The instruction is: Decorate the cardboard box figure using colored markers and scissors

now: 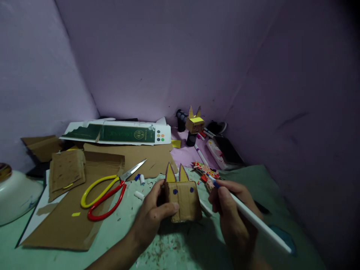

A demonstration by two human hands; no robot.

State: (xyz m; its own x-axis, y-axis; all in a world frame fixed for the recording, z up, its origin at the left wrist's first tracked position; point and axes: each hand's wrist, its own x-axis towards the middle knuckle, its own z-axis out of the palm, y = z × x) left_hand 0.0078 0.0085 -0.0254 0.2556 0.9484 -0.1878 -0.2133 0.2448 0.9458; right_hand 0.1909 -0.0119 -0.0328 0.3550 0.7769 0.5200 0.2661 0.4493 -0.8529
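My left hand (pixel 154 210) grips a small cardboard box (pixel 187 206) by its left side, thumb on the front face. Two dark blue dots mark that face, and two pointed ears with yellow insides stand on top. In my right hand (pixel 233 213) is a white marker (pixel 261 227) with a blue tip end, pointing up and left, apart from the box. Scissors (pixel 122 182) with one yellow and one red handle lie open to the left, on cardboard. White marker caps (pixel 142 180) rest on the green cloth behind my left hand.
A second eared cardboard box (pixel 194 125) with a yellow top stands at the back on a dark support. Cardboard sheets (pixel 64 221) and a green-and-white carton piece (pixel 120 133) spread leftward. A white bowl (pixel 17 198) sits far left. Walls close in behind and right.
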